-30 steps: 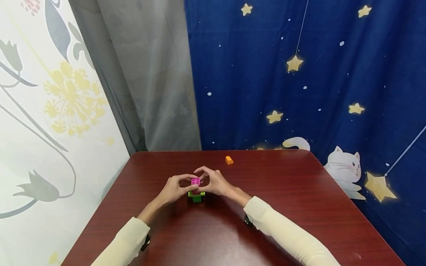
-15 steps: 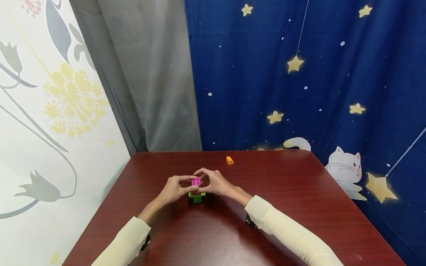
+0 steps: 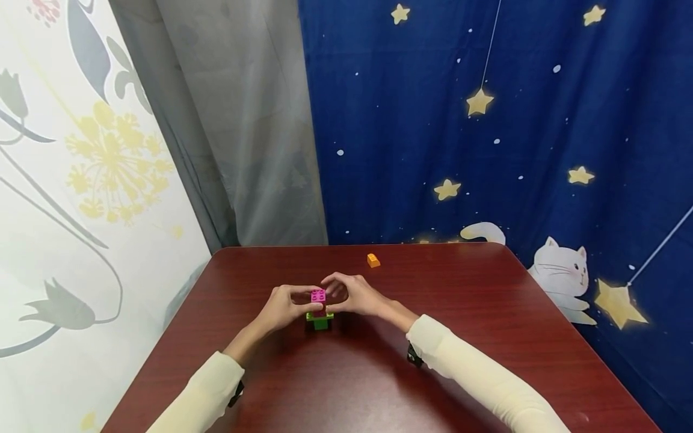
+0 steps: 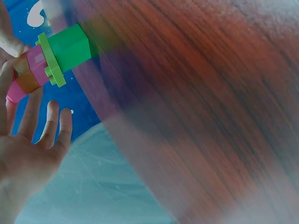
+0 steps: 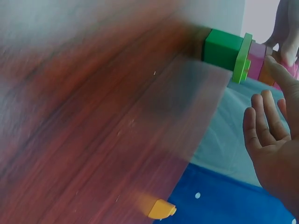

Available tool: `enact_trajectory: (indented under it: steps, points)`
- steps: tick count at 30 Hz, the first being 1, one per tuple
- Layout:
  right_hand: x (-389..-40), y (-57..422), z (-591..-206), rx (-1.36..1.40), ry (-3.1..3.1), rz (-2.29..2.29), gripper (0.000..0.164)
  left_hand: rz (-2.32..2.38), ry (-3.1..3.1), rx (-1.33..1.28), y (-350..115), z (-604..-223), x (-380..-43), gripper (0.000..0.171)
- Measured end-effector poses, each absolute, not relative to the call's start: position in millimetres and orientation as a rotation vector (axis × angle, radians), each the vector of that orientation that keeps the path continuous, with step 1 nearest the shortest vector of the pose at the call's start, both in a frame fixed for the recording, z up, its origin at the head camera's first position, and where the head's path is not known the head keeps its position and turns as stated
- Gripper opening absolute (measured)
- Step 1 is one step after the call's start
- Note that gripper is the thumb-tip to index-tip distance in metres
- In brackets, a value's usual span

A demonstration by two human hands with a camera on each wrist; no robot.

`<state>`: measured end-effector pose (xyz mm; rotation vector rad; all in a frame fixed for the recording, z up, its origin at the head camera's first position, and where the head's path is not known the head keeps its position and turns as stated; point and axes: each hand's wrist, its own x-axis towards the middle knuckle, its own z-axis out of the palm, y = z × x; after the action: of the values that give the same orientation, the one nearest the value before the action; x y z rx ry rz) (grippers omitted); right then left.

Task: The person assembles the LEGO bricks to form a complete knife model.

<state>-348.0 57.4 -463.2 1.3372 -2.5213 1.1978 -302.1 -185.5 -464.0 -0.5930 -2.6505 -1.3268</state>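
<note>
well, starry curtain (image 3: 390,120) far, red-brown table (image 3: 460,294) near — left hand (image 3: 284,308) pinches brick tower (image 4: 51,59), right hand (image 3: 357,297) loose beside it.

Dark red-brown table (image 3: 346,376), wood-grain top, with contents

Surface glossy, with soft reflections of light; far corners rounded; far edge nearly straight; item one, a block stack (image 4: 52,59), upright, left of the middle, standing on its dark green base block (image 4: 70,46); item two, a small orange block (image 3: 373,260), one side sloped, lying near the far edge, apart from the stack.
</note>
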Motion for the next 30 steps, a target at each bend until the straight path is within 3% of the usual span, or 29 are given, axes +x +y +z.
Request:
enact_trajectory:
  steps: [30]
  points:
    - [-403, 124, -480, 1.071, -2.585, 1.173, 0.046, -1.362, -2.656, -0.599, -186, -461, -301, 0.040]
